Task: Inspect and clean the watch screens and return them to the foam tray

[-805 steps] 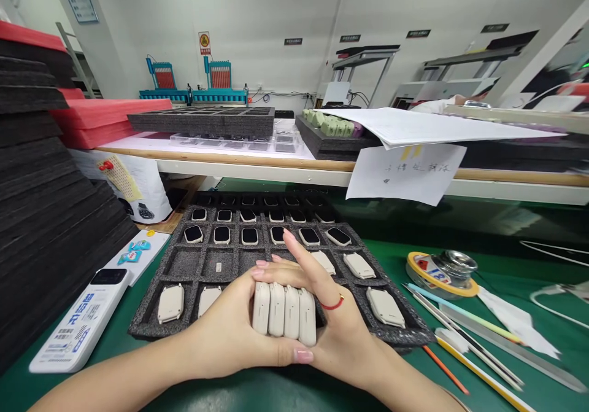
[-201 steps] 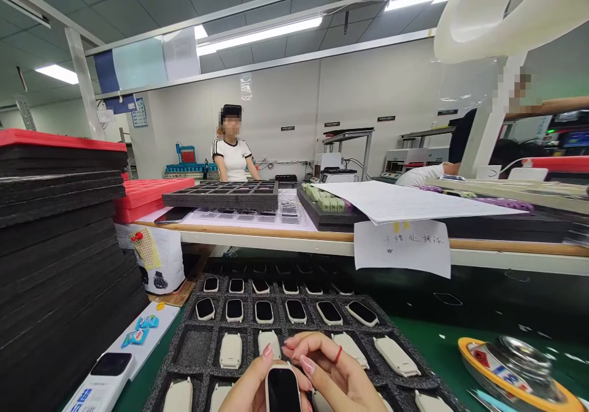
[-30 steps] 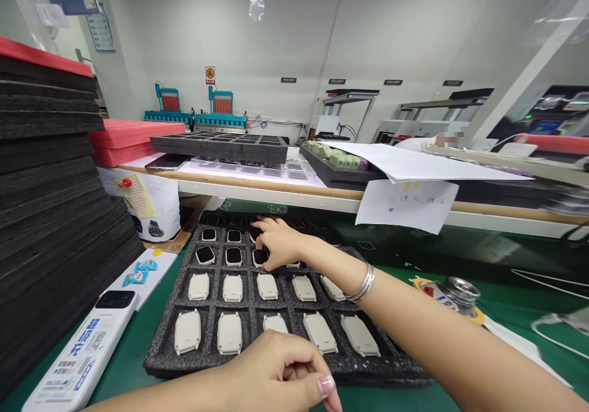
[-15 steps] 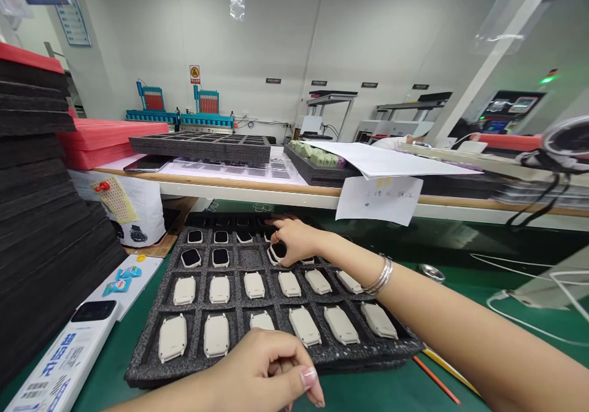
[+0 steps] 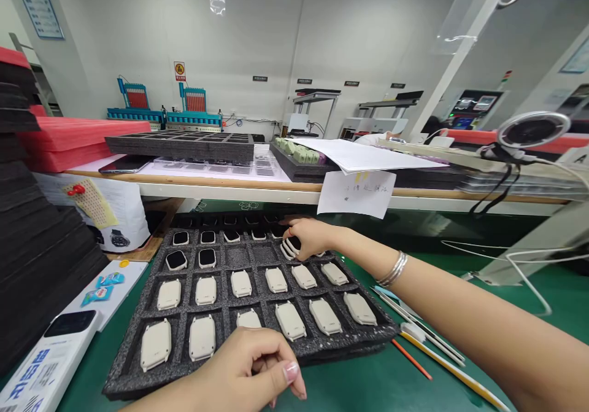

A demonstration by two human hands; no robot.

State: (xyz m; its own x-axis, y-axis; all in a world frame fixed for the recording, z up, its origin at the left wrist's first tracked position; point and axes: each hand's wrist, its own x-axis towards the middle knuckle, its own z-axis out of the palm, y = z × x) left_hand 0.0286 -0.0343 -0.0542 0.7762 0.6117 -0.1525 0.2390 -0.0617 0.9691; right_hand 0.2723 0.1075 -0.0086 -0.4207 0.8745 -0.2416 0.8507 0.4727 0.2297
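A black foam tray (image 5: 202, 314) holds rows of watch cases, the near ones with pale backs up, such as this watch case (image 5: 289, 321), and the far ones with dark screens up. My right hand (image 5: 313, 238) reaches over the far right part, fingers closed on pale-framed watch cases (image 5: 289, 249); two edges show, one above the other. Left of it, two neighbouring compartments of that row are bare. At the tray's front edge rests my left hand (image 5: 257, 363), fingers loosely curled in and nothing visible in them. It partly covers a watch case (image 5: 249, 318).
Stacked black foam sheets (image 5: 41, 228) rise at the left, beside a white box (image 5: 34, 363). Thin sticks (image 5: 427, 332) lie right of the tray under my right forearm. Behind it runs a raised shelf (image 5: 221, 192) carrying another foam tray (image 5: 184, 147) and paper sheets (image 5: 368, 154).
My right hand has moved one compartment to the right, with watch cases in its fingers. The compartment it was over now shows bare. The view has shifted; my left hand keeps its curled shape.
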